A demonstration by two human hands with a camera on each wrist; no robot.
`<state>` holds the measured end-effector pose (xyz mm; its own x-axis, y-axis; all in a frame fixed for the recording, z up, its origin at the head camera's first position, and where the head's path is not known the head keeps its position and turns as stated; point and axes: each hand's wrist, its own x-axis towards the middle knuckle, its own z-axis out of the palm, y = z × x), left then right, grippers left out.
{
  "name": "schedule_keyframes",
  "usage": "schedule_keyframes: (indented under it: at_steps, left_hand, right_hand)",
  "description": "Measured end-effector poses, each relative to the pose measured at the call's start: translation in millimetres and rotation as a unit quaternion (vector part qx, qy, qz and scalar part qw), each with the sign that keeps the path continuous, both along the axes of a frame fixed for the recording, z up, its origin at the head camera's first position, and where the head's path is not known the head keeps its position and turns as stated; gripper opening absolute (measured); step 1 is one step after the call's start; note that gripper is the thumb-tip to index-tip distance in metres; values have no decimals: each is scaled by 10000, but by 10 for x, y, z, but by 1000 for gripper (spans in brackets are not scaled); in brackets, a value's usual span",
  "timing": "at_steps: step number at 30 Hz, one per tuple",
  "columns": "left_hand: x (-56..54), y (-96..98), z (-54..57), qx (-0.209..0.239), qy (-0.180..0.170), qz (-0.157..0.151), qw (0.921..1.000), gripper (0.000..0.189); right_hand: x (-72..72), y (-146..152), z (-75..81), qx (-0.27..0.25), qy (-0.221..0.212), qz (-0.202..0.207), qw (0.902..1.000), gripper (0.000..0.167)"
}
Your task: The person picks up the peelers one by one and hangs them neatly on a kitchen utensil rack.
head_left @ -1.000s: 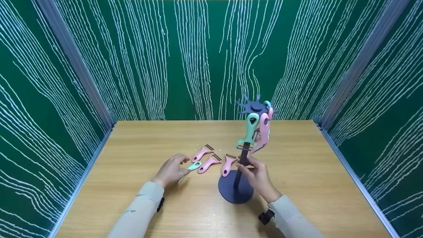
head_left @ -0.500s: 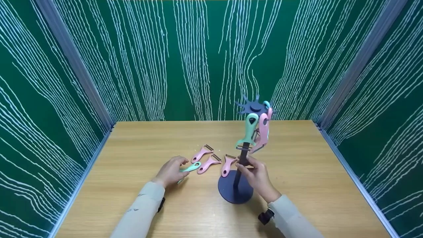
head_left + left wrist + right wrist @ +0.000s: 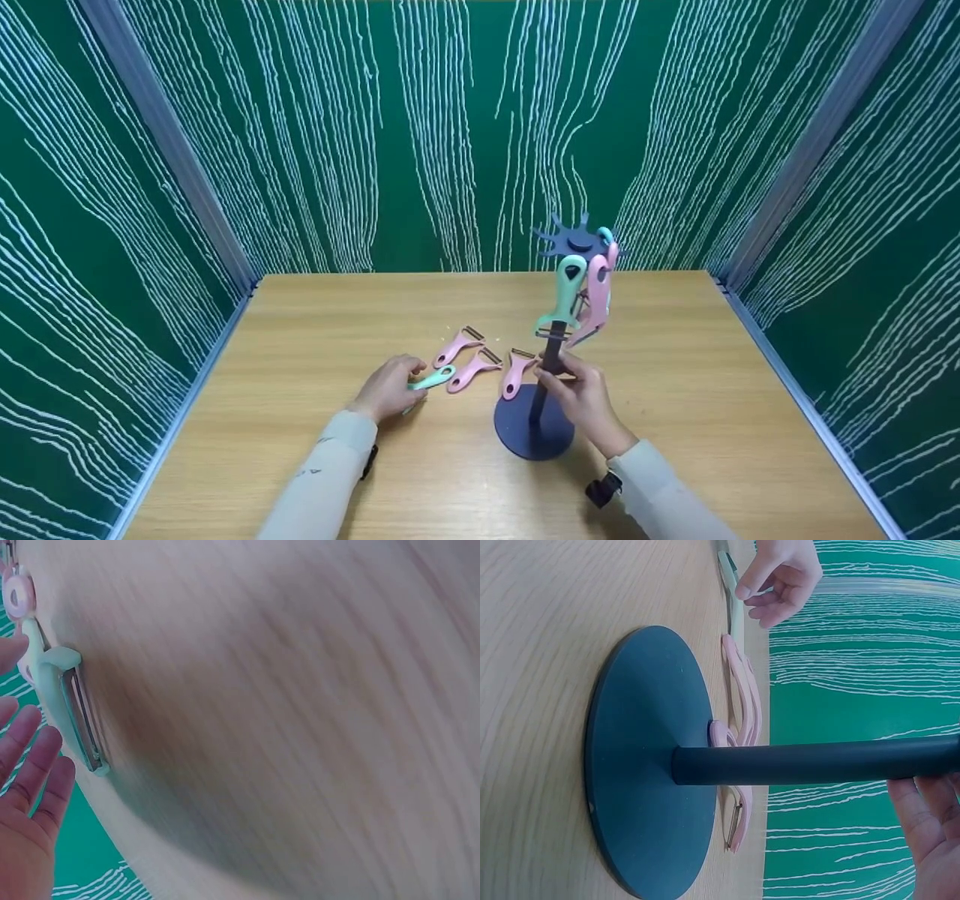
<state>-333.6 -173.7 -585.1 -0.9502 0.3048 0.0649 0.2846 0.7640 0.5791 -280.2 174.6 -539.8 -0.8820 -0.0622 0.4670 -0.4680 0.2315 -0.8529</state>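
Note:
A mint-green peeler (image 3: 438, 376) lies on the table under my left hand (image 3: 384, 388). My thumb is on its near side and the fingers are over the far side, loosely spread. In the left wrist view the peeler's blade end (image 3: 81, 720) points away from the fingers. My right hand (image 3: 589, 405) grips the dark post of a utensil stand (image 3: 538, 409), thumb on one side and fingers behind. From the stand's hooked top (image 3: 566, 241) hang a green peeler (image 3: 568, 296), a pink peeler (image 3: 598, 300) and others partly hidden behind them.
Three pink peelers lie between my hands: one at the back (image 3: 456, 348), one in the middle (image 3: 471, 373) and one by the stand's base (image 3: 516, 375). The round base (image 3: 525, 439) stands on the wooden table (image 3: 300, 315). Green walls with white lines surround it.
My left thumb has slipped from over the green peeler's handle to its near side, so more of the handle shows. The right hand and stand stay in place.

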Motion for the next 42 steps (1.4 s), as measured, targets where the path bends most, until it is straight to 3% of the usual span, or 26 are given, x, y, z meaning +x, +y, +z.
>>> schedule_keyframes:
  at_steps: [15,23,32,37,42]
  left_hand:
    - [-30,-18,-74,43,-194,63,9998,35]
    - [-49,18,-82,-84,-264,-29,9996,2]
    - [-30,50,-57,-46,-403,42,9992,6]
    - [-37,37,-70,-115,-364,-11,9993,8]
    - [-23,-7,-52,-138,-317,124,9993,12]
  right_hand:
    - [-5,-10,-14,-46,307,41,9995,18]
    - [-9,-6,-4,-13,332,77,9994,18]
    - [-4,-1,-3,123,364,58,9992,17]
    - [-3,-6,2,97,401,49,9991,19]
    - [0,-2,-3,41,358,32,9993,19]
